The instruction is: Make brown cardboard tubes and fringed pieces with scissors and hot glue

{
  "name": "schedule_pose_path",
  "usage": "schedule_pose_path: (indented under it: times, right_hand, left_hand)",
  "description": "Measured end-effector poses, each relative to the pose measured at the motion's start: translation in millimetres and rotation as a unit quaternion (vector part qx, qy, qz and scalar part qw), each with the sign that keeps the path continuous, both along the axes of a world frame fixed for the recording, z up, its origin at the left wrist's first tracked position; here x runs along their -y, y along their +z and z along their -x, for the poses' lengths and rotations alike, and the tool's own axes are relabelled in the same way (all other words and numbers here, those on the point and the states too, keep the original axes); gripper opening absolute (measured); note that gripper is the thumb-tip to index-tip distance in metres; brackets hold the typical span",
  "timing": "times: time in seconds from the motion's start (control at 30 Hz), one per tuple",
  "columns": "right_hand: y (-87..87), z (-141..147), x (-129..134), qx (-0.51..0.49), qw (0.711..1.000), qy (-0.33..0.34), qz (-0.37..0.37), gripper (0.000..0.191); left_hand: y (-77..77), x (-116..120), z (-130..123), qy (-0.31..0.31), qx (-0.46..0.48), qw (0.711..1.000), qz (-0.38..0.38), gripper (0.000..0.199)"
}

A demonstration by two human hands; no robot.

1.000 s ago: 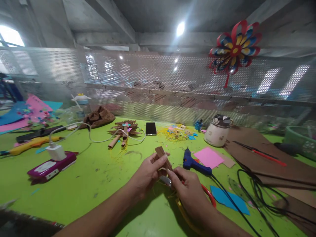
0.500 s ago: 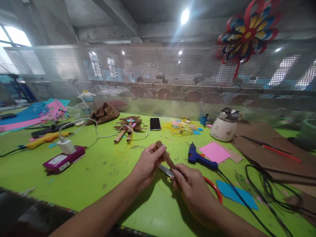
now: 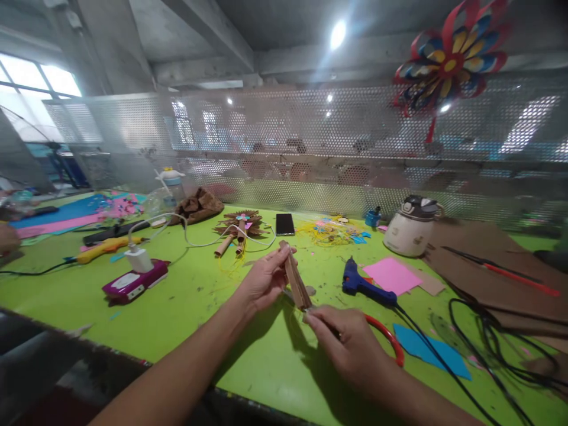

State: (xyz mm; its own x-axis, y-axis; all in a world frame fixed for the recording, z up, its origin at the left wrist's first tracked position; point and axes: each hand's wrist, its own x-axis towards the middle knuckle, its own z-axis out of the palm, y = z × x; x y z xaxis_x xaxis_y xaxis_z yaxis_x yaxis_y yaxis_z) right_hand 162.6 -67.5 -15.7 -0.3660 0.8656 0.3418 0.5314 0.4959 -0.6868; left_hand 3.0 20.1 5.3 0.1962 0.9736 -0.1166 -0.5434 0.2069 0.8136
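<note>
My left hand (image 3: pixel 266 277) is closed on a folded strip of brown cardboard (image 3: pixel 296 277), thumb on its upper end. The strip slants down toward my right hand (image 3: pixel 350 337), whose thumb and fingers meet near its lower end. My right hand is closed around scissors; their red handle loop (image 3: pixel 390 338) shows beyond its far side. A bit of metal blade shows behind the strip, but most of the scissors are hidden. To the right of the hands lies a blue glue gun (image 3: pixel 366 284).
Ahead are a phone (image 3: pixel 284 224), cardboard tubes with a spiky brown piece (image 3: pixel 242 228), and tangled yellow strands (image 3: pixel 331 231). A purple power strip (image 3: pixel 135 281) and yellow glue gun (image 3: pixel 106 249) lie left. Pink paper (image 3: pixel 393 274), blue paper (image 3: pixel 430 349), a jug (image 3: pixel 410 228) and cables stand or lie right.
The cardboard strip has tilted, showing more of its broad side. My right hand has moved slightly down along it, and less blade shows. The view has shifted a little left.
</note>
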Motion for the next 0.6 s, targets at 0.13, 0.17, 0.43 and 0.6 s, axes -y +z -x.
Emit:
schedule_pose_path:
  times: [0.13, 0.17, 0.43, 0.6]
  right_hand:
    - [7.3, -2, 15, 0.087, 0.992, 0.092, 0.007, 0.026]
    - [9.3, -4, 19, 0.099, 0.988, 0.12, 0.016, 0.024]
    - [32.5, -23, 34, 0.071, 0.912, 0.396, 0.084, 0.027]
    - [47.1, -35, 17, 0.074, 0.936, 0.322, 0.124, 0.02]
  left_hand:
    - [2.3, -2, 4, -0.025, 0.015, 1.0, -0.006, 0.018]
    - [2.9, -3, 5, -0.036, 0.027, 0.999, -0.013, 0.019]
    - [5.5, -5, 6, -0.056, 0.077, 0.995, -0.023, 0.022]
    - [5.7, -4, 6, -0.066, 0.08, 0.994, -0.024, 0.023]
